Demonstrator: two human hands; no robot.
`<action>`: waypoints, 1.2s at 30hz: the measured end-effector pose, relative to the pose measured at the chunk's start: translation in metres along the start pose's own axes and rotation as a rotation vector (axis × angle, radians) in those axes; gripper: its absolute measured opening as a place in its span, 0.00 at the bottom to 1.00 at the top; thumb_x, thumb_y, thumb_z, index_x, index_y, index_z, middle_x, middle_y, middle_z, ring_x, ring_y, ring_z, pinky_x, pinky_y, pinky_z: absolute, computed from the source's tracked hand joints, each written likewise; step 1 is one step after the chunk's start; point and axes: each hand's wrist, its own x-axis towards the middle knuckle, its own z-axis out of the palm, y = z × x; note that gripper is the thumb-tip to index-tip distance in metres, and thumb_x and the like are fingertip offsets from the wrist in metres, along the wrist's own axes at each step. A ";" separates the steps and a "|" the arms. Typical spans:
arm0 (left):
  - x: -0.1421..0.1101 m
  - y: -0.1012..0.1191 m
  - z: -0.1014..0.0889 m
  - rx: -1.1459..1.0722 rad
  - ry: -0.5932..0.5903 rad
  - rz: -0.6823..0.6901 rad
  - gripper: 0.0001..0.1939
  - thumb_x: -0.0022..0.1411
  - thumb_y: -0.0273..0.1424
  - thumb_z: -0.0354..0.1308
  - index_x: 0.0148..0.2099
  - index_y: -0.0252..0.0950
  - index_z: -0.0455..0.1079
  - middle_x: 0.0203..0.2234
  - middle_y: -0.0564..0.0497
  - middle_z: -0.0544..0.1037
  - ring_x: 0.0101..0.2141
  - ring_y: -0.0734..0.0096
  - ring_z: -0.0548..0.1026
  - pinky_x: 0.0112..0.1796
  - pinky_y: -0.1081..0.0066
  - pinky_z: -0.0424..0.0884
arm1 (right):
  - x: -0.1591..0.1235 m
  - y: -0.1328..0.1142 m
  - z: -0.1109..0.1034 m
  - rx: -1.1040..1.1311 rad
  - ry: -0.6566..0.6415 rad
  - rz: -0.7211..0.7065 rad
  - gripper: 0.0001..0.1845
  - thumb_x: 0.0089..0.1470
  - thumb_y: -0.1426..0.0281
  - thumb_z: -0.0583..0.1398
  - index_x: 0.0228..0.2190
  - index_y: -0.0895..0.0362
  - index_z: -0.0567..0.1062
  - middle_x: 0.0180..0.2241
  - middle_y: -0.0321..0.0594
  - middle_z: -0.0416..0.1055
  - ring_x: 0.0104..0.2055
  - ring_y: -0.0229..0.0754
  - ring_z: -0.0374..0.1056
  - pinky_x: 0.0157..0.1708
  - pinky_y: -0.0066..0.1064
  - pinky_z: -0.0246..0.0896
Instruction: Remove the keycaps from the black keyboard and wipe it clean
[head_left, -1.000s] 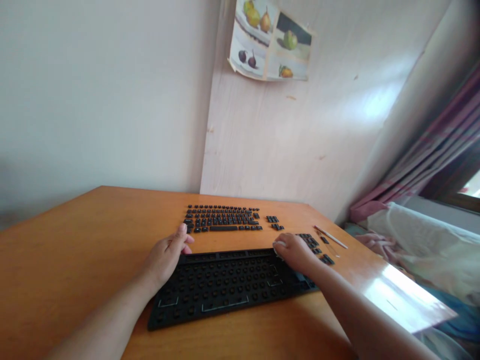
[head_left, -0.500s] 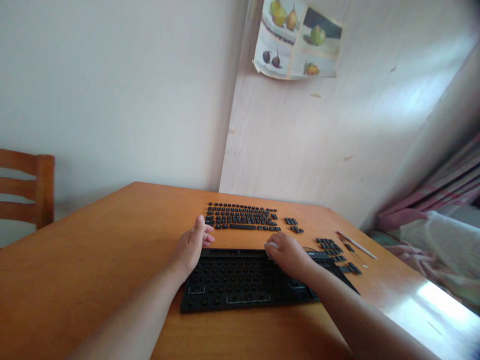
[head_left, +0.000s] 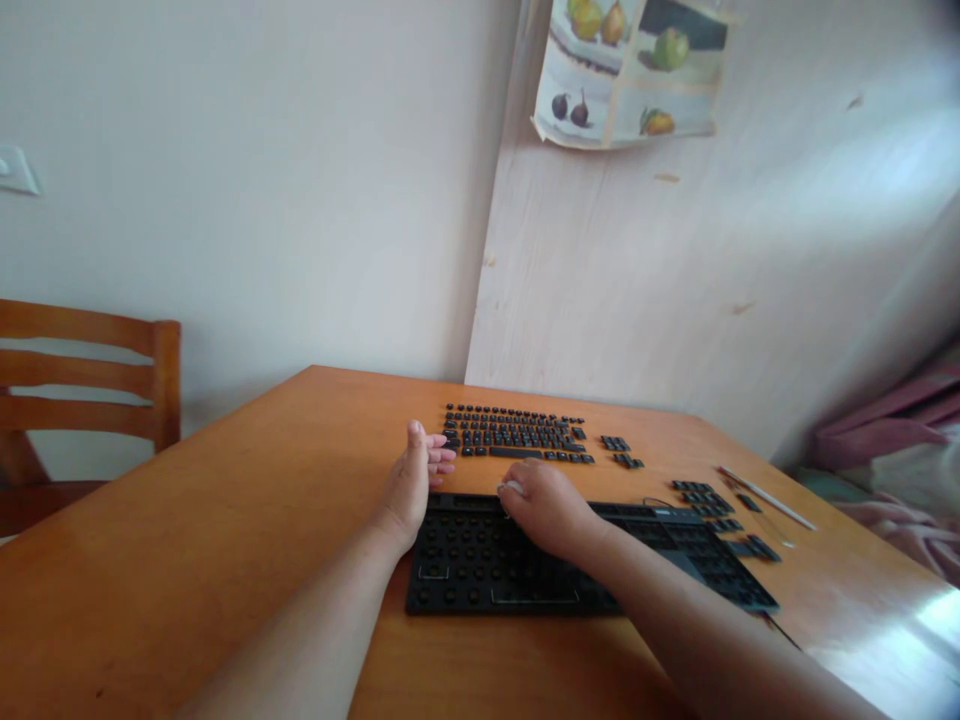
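Observation:
A black keyboard base with its keycaps off lies flat on the wooden table, bare key posts and a few wire stabilisers showing. At its upper left corner my left hand rests on edge, thumb up and fingers stretched out, holding nothing. My right hand is closed over the upper strip of the base, left of its middle. From its fingers a bit of a white tissue-like wad sticks out; most of it is hidden. Beyond the base, loose black keycaps lie in keyboard order.
More keycaps lie in groups off to the right. A thin white-and-red stick and a wire tool are beside them. A wooden chair stands at the left, and a wall with fruit pictures is behind the table.
The view has swung left, so the scene sits further right. My right hand has slid left along the keyboard base's upper strip with the white wad. My left hand stays at the corner.

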 end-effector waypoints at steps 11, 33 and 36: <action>0.004 0.000 -0.003 -0.150 0.001 -0.037 0.48 0.57 0.66 0.30 0.56 0.31 0.64 0.45 0.36 0.77 0.38 0.59 0.78 0.35 0.65 0.71 | 0.022 -0.066 0.015 0.030 -0.090 -0.064 0.13 0.58 0.69 0.52 0.34 0.59 0.76 0.37 0.48 0.74 0.40 0.44 0.69 0.38 0.31 0.58; -0.002 -0.002 -0.004 0.407 -0.119 0.179 0.34 0.62 0.58 0.42 0.44 0.34 0.72 0.28 0.47 0.79 0.31 0.60 0.78 0.38 0.61 0.72 | -0.006 -0.001 -0.010 -0.125 -0.025 0.112 0.14 0.59 0.66 0.52 0.34 0.58 0.77 0.37 0.47 0.73 0.37 0.44 0.69 0.35 0.31 0.56; -0.002 -0.001 -0.005 0.422 -0.139 0.172 0.34 0.62 0.58 0.41 0.43 0.35 0.73 0.28 0.48 0.79 0.31 0.61 0.77 0.38 0.62 0.72 | -0.019 0.030 -0.022 -0.147 -0.003 0.172 0.13 0.58 0.67 0.53 0.33 0.58 0.76 0.36 0.46 0.74 0.37 0.44 0.68 0.36 0.31 0.55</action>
